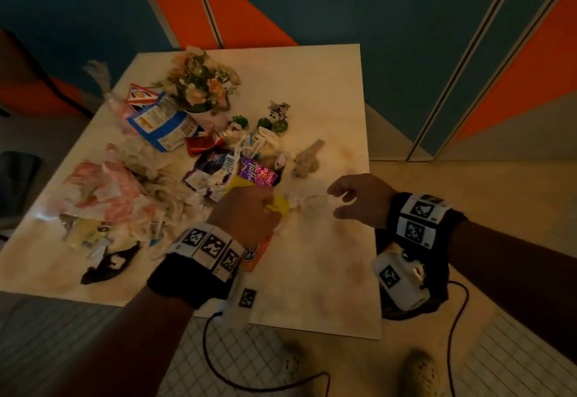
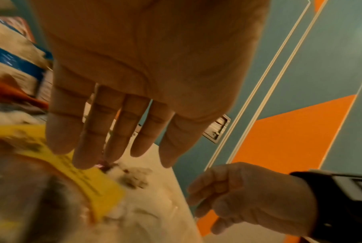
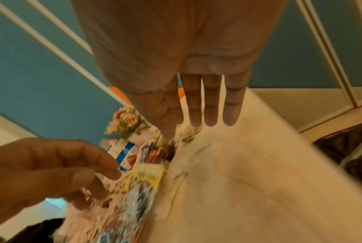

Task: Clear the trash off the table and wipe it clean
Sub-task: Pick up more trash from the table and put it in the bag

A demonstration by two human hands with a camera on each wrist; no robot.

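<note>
A heap of trash covers the left half of the pale table [image 1: 331, 90]: a blue-and-white chip bag [image 1: 159, 121], a purple wrapper [image 1: 256, 173], pink-and-white plastic [image 1: 106, 190], torn paper and a black wrapper [image 1: 109, 267]. My left hand [image 1: 249, 212] hovers over a yellow wrapper [image 1: 279, 204] at the heap's near edge. Its fingers [image 2: 113, 131] are straight and hold nothing. My right hand [image 1: 352, 199] is just to the right, fingers [image 3: 196, 98] spread towards a crumpled white scrap [image 1: 309, 201] without touching it. An orange wrapper [image 1: 259, 254] lies under my left wrist.
A pot of artificial flowers [image 1: 203, 84] and small green figurines [image 1: 265, 123] stand at the back of the heap. A beige crumpled lump [image 1: 307, 159] lies right of it. A dark bag [image 3: 352, 148] sits beside the table's right edge. Cables trail on the floor by my feet [image 1: 421, 371].
</note>
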